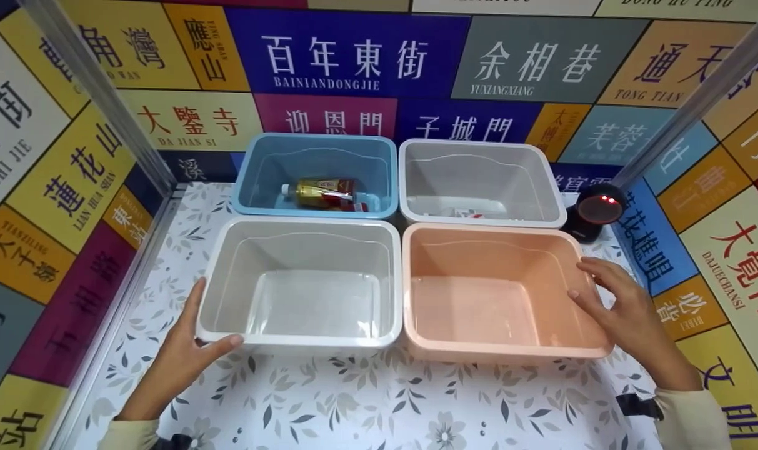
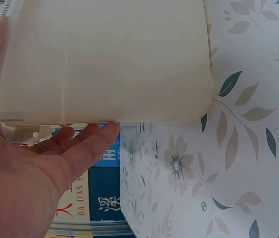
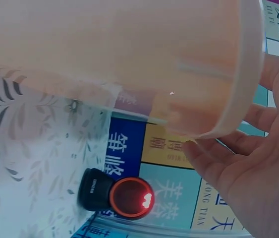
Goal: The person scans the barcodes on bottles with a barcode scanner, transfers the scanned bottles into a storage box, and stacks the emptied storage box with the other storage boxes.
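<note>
My left hand (image 1: 188, 347) rests at the near left corner of a whitish-grey plastic bin (image 1: 300, 340), thumb over the front rim, fingers along the left side. In the left wrist view, the fingers (image 2: 92, 144) lie fairly straight against the bin's outer wall (image 2: 114, 59). My right hand (image 1: 632, 319) touches the right side of a peach bin (image 1: 510, 350), its thumb at the rim. The right wrist view shows its fingertips (image 3: 191, 148) by the outside of the peach wall (image 3: 129, 44). Both front bins are side by side, with nothing inside.
Behind stand a blue bin (image 1: 316, 140) with a yellow-and-red labelled bottle (image 1: 325, 192) lying in it, and a grey bin (image 1: 478, 147) with a small white-and-red item (image 1: 468, 214). A black scanner-like device with red lights (image 1: 597, 209) stands back right. Printed panels enclose the leaf-patterned tabletop (image 1: 354, 406).
</note>
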A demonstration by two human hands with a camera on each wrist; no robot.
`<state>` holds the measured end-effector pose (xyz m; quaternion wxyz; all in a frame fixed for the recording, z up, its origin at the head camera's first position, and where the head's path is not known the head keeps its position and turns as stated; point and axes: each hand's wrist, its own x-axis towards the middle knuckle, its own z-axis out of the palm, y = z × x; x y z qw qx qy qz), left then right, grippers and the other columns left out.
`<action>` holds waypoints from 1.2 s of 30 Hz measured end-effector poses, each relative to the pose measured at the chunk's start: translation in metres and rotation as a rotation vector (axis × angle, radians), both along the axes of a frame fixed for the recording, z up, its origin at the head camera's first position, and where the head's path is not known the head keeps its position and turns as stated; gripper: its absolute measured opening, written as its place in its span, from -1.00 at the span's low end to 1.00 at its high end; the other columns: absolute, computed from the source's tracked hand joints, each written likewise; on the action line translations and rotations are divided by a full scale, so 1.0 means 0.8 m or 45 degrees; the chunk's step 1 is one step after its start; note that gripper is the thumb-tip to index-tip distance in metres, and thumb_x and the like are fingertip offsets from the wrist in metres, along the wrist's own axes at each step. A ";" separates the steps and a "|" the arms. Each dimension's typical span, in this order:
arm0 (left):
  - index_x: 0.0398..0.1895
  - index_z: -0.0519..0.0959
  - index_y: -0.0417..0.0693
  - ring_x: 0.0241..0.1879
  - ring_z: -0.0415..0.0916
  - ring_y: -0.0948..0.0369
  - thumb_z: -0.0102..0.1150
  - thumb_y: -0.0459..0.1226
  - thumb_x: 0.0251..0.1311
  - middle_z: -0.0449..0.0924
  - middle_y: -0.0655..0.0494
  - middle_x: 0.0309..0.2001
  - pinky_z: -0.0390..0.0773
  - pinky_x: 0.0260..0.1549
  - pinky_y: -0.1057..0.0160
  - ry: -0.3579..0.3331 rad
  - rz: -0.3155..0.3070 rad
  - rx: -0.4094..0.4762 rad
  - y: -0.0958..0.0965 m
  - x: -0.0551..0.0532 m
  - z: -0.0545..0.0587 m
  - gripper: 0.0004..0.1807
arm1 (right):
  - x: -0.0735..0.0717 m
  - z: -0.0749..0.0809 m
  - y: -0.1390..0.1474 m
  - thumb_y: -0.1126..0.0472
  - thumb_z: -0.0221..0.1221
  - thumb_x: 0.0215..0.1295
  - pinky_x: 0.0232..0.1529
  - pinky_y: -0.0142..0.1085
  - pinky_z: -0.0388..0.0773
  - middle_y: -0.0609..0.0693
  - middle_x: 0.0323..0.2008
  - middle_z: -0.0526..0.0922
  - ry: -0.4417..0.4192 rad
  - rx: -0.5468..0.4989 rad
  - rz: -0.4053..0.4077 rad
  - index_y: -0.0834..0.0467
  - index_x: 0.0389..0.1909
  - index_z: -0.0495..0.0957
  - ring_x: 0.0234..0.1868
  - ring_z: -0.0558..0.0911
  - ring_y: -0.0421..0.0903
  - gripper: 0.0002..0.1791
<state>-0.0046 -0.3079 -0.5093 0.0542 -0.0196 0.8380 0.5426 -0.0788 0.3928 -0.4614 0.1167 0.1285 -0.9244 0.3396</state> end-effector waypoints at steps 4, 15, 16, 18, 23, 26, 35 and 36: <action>0.84 -0.39 0.43 0.46 0.35 -0.25 0.54 -0.16 0.40 -0.07 -0.22 0.77 0.58 0.27 -0.12 -0.007 -0.004 -0.007 -0.001 0.000 0.001 0.35 | 0.005 -0.009 0.003 0.32 0.48 0.40 0.20 -0.75 0.32 0.28 0.48 0.52 0.012 -0.047 -0.023 0.28 0.47 0.56 0.35 0.31 -0.67 -0.36; 0.85 -0.38 0.36 0.48 0.28 -0.28 0.58 -0.14 0.35 -0.06 -0.25 0.74 0.39 0.37 -0.47 0.028 0.008 -0.061 -0.002 0.002 0.002 0.38 | 0.017 -0.032 0.009 0.36 0.40 0.48 0.14 -0.75 0.40 0.31 0.49 0.46 -0.038 -0.155 -0.089 0.20 0.62 0.39 0.29 0.40 -0.57 -0.25; 0.85 -0.37 0.32 0.48 0.27 -0.28 0.59 -0.14 0.34 -0.06 -0.26 0.73 0.37 0.37 -0.50 0.040 0.013 -0.080 -0.001 0.003 0.002 0.39 | 0.018 -0.034 0.010 0.37 0.39 0.49 0.13 -0.74 0.40 0.34 0.49 0.46 -0.036 -0.165 -0.093 0.22 0.63 0.38 0.28 0.41 -0.58 -0.26; 0.86 -0.34 0.23 0.45 0.28 -0.26 0.61 -0.13 0.31 -0.01 -0.27 0.70 0.34 0.37 -0.54 0.069 0.025 -0.119 0.000 0.003 0.003 0.39 | 0.021 -0.037 0.010 0.40 0.35 0.51 0.14 -0.73 0.42 0.35 0.48 0.47 -0.038 -0.201 -0.104 0.25 0.62 0.38 0.28 0.44 -0.57 -0.29; 0.86 -0.17 0.00 0.44 0.30 -0.22 0.68 -0.16 0.22 0.01 -0.24 0.71 0.33 0.40 -0.51 0.181 0.044 -0.165 0.004 0.003 0.003 0.37 | 0.028 -0.041 0.010 0.41 0.23 0.59 0.05 -0.65 0.57 0.34 0.42 0.53 -0.081 -0.302 -0.125 0.28 0.61 0.39 0.19 0.59 -0.51 -0.37; 0.85 -0.10 -0.06 0.47 0.26 -0.23 0.72 -0.20 0.17 -0.04 -0.23 0.73 0.28 0.40 -0.55 0.242 0.047 -0.176 0.005 0.002 0.003 0.37 | 0.032 -0.044 0.010 0.38 0.17 0.65 -0.04 -0.58 0.65 0.35 0.41 0.53 -0.128 -0.338 -0.127 0.25 0.64 0.37 0.12 0.66 -0.49 -0.39; 0.84 0.00 0.02 0.52 0.24 -0.21 0.70 -0.30 0.18 0.00 -0.18 0.73 0.38 0.46 0.25 0.383 0.073 -0.226 0.006 0.000 0.010 0.29 | 0.034 -0.048 0.012 0.32 0.09 0.72 0.05 -0.58 0.61 0.42 0.55 0.40 -0.191 -0.385 -0.132 0.25 0.70 0.28 0.24 0.57 -0.55 -0.38; 0.83 0.03 0.02 0.51 0.26 -0.20 0.69 -0.32 0.17 0.03 -0.17 0.72 0.35 0.40 0.43 0.410 0.084 -0.227 0.006 -0.001 0.011 0.27 | 0.034 -0.048 0.012 0.32 0.09 0.72 0.05 -0.58 0.60 0.42 0.56 0.40 -0.192 -0.385 -0.137 0.26 0.69 0.27 0.25 0.56 -0.55 -0.38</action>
